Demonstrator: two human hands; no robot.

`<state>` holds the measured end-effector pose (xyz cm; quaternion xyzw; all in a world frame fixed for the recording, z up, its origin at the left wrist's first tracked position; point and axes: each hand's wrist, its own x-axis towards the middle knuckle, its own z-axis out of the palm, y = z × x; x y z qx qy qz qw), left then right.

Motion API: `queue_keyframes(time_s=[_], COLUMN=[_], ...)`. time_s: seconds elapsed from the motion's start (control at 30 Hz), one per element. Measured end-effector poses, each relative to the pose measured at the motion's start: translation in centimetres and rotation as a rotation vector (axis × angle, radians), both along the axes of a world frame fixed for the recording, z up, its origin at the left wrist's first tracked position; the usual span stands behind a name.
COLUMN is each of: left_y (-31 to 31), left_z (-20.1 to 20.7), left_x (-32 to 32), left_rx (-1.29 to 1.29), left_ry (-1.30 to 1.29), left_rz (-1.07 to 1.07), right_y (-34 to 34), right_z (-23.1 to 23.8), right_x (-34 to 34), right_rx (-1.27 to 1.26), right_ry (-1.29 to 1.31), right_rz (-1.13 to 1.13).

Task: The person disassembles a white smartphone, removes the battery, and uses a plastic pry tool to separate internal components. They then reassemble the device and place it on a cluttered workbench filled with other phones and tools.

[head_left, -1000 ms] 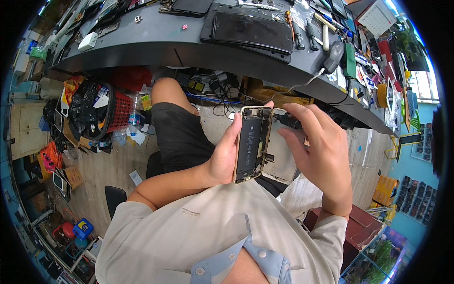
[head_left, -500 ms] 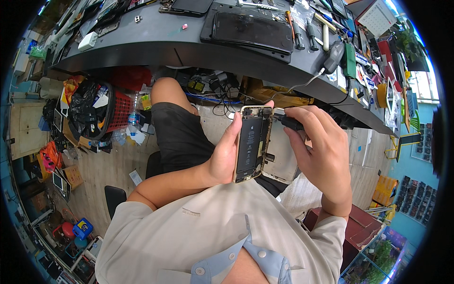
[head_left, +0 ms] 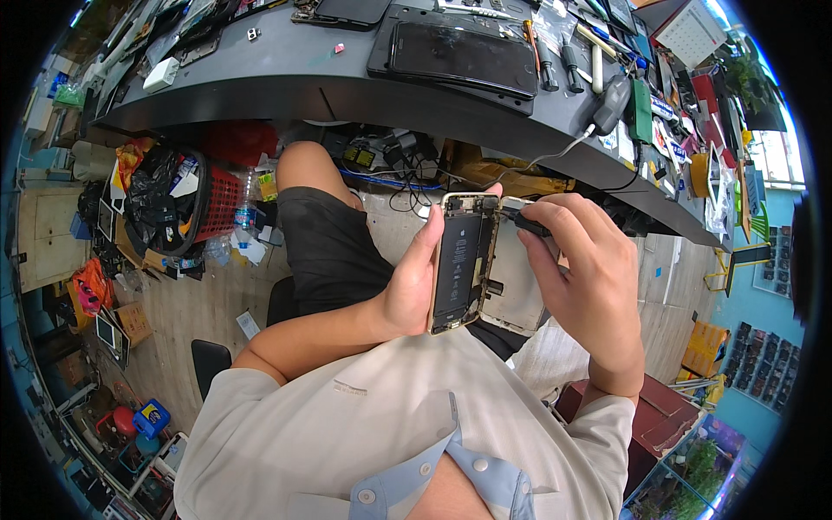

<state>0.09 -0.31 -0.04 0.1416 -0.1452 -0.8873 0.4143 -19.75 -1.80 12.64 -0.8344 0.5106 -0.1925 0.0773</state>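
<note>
My left hand is wrapped round an opened smartphone, held upright in front of my chest. Its inside faces me, with a long black battery along the left and bare metal parts down the right side. The light-coloured screen panel is folded out to the right, beside the phone body. Between thumb and fingers, my right hand pinches a small black-handled screwdriver. The screwdriver points left toward the phone's upper right corner; whether its tip touches is too small to tell.
Beyond my hands runs the grey workbench. On it lie a large dark phone, several screwdrivers and a grey plug adapter. A red basket with black bags stands at the left. Cables hang under the bench.
My right hand and the screwdriver have shifted slightly, with the handle tilting a little. The left hand and the phone stay nearly still.
</note>
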Motion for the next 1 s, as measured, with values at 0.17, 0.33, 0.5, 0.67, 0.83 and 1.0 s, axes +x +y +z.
queue_keyframes(time_s=[0.17, 0.33, 0.5, 0.67, 0.83, 1.0], left_y=[-0.1, -0.1, -0.1, -0.4, -0.2, -0.2], left_z=[0.2, -0.7, -1.6, -1.8, -0.5, -0.2], left_x=[-0.3, -0.1, 0.0, 0.0, 0.1, -0.1], left_rx=[0.038, 0.025, -0.030, -0.075, -0.036, 0.005], left_ry=[0.010, 0.026, 0.093, 0.113, 0.025, 0.032], left_rz=[0.008, -0.018, -0.035, -0.036, -0.011, 0.000], right_y=[0.1, 0.1, 0.0, -0.1, -0.2, -0.1], right_z=[0.0, 0.1, -0.1, -0.4, -0.5, -0.5], right_x=[0.1, 0.1, 0.0, -0.1, -0.2, -0.1], right_rx=[-0.061, -0.024, -0.032, -0.006, 0.004, 0.016], right_ry=[-0.002, -0.008, -0.013, -0.031, -0.039, -0.070], right_rz=[-0.018, -0.023, -0.020, -0.041, -0.029, -0.026])
